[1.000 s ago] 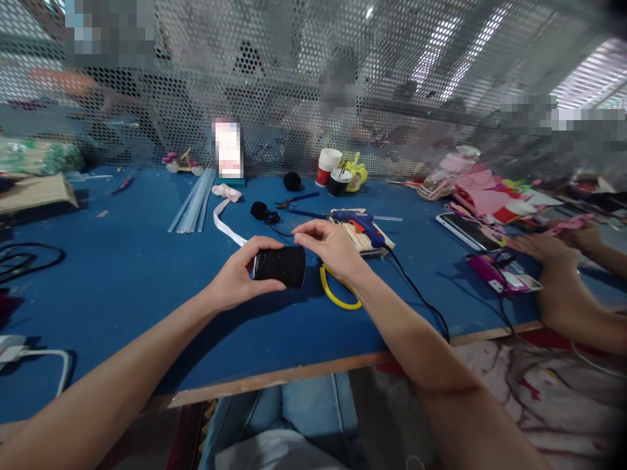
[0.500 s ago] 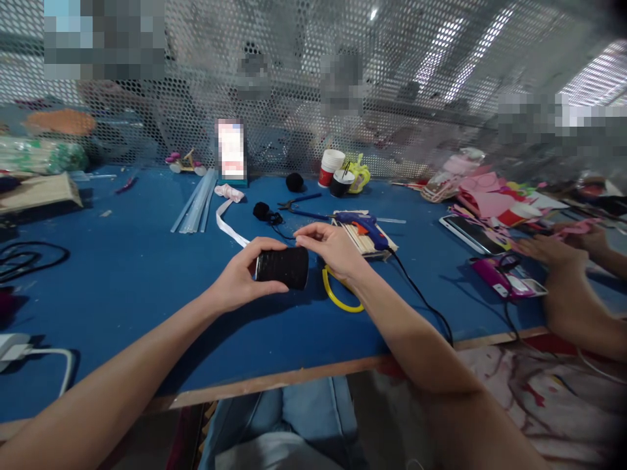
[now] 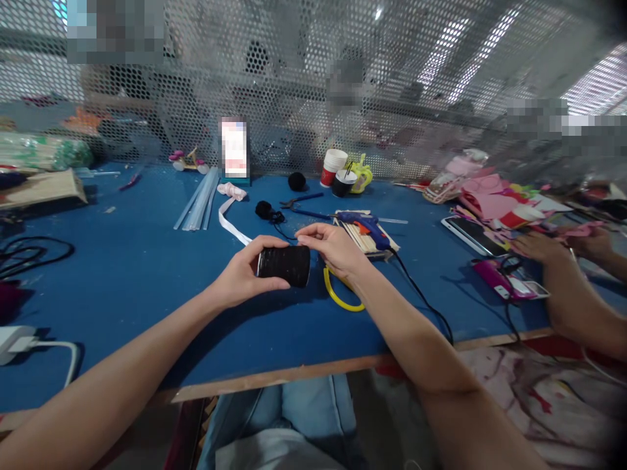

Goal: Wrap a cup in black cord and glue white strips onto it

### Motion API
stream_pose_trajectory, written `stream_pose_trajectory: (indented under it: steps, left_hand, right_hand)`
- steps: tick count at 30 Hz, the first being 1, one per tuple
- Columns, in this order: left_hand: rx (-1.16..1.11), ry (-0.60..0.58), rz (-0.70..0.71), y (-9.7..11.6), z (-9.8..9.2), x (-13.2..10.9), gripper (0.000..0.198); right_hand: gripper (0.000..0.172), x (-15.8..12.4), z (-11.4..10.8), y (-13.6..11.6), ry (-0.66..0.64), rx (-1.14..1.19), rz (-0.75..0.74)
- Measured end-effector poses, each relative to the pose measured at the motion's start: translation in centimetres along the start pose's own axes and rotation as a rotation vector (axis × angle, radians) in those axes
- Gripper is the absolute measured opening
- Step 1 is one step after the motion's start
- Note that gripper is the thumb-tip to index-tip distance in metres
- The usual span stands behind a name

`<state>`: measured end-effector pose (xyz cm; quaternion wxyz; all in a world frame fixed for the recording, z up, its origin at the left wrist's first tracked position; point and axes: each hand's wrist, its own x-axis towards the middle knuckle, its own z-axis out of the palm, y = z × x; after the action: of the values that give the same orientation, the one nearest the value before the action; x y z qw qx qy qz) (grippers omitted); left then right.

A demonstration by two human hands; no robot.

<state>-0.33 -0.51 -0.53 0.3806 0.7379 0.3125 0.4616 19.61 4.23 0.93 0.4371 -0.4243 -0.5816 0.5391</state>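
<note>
My left hand (image 3: pixel 241 273) is closed around a yarn-wrapped cylinder (image 3: pixel 284 266), its thumb along the near side and fingers over the far side. Black windings cover the cylinder, and a pale rim shows at its left end. My right hand (image 3: pixel 334 248) pinches a black yarn strand (image 3: pixel 284 234) just above the cylinder's right end. That strand leads back to a small black yarn bundle (image 3: pixel 264 210) on the blue table. Under my right wrist, partly hidden, lie yellow-handled scissors (image 3: pixel 343 301).
Behind my right hand, a blue glue gun (image 3: pixel 365 225) rests on wooden sticks. Pliers (image 3: pixel 306 203), a black ball (image 3: pixel 296 181), paper cups (image 3: pixel 334 166), clear glue sticks (image 3: pixel 198 202) and white ribbon (image 3: pixel 232 228) lie further back. A co-worker's hands (image 3: pixel 543 247) are at the right.
The view has shifted slightly, moving the scene a little to the right. Both hands keep almost the same pose on the cylinder and the yarn.
</note>
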Motion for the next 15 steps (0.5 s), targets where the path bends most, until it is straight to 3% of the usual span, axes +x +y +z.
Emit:
stream_pose_trajectory:
  steps: [9,15]
  left_hand:
    - [-0.114,0.011,-0.159,0.59,0.09,0.01,0.055]
    - [-0.357,0.216,-0.453,0.22,-0.04,0.35,0.049]
  right_hand:
    - [0.019,-0.04,0.21,0.00,-0.015,0.017,0.054]
    - [0.025,-0.01,-0.30,0.18,0.121,-0.269,0.014]
